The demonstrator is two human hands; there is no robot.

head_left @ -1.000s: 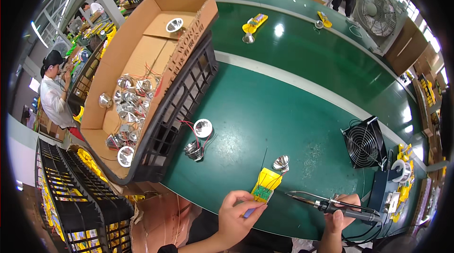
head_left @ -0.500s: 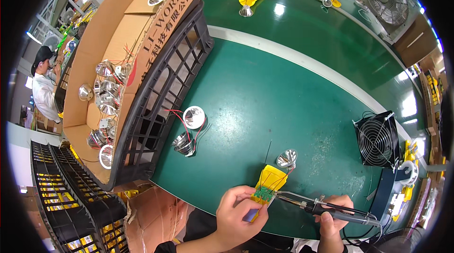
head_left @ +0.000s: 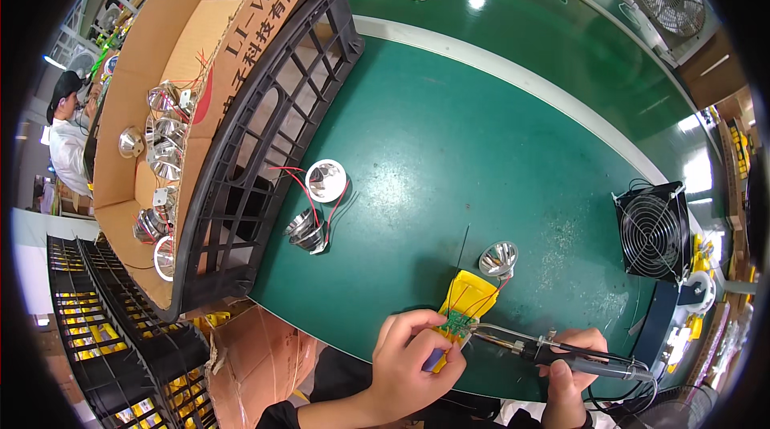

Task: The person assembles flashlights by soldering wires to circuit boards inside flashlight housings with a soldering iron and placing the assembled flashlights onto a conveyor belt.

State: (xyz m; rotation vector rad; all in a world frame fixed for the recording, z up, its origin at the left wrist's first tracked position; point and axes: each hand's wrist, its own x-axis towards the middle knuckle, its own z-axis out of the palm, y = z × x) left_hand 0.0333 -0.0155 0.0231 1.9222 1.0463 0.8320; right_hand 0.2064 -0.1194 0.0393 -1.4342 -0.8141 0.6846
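My left hand (head_left: 417, 361) grips a yellow plastic housing (head_left: 468, 294) by its near end, fingers curled around a small green circuit board (head_left: 459, 323) lying in it. A blue part shows beneath those fingers. In my right hand (head_left: 571, 365) is a soldering iron (head_left: 593, 366) with a thin metal tube along it; its tip is at the board's right edge, though contact cannot be made out. Thin red wires run from the board toward a shiny reflector cup (head_left: 499, 259) beyond the housing. A dark thin wire (head_left: 464, 246) sticks up near the housing's far end.
Left stands a black plastic crate (head_left: 277, 136) bearing a cardboard box (head_left: 152, 40) of reflector cups. Another cup with a white rim (head_left: 341, 188) and a silver one (head_left: 303, 232) lie on the green table. A black fan (head_left: 650, 230) is right; a green conveyor (head_left: 545, 36) runs beyond.
The whole view has shifted a little, the crate moving left and the fan right in the picture. Both hands keep their holds, with the iron's tip still at the board.
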